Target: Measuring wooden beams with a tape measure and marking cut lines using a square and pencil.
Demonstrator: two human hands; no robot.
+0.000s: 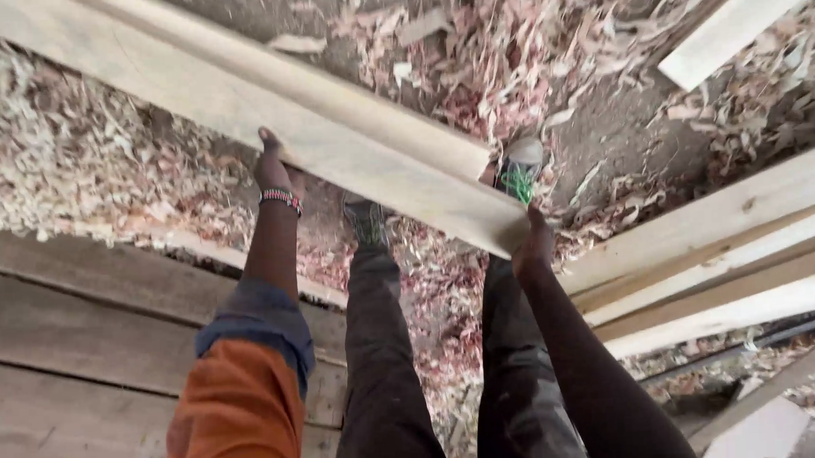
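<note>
Hands gripping a long pale plank (330, 122), held off the floor and running from far left toward near right. Left hand (270, 163), beaded bracelet (281, 200) at wrist, clasped over the plank's near edge about midway along. Right hand (532, 242) closed around the plank's end corner. Below, two dark-trousered legs and shoes (519, 171) standing on a floor (75, 161) thick with wood shavings. Stacked boards (729, 261) lying to the right, worn grey planks (74, 363) at near left, another pale board (737, 22) at far right.
</note>
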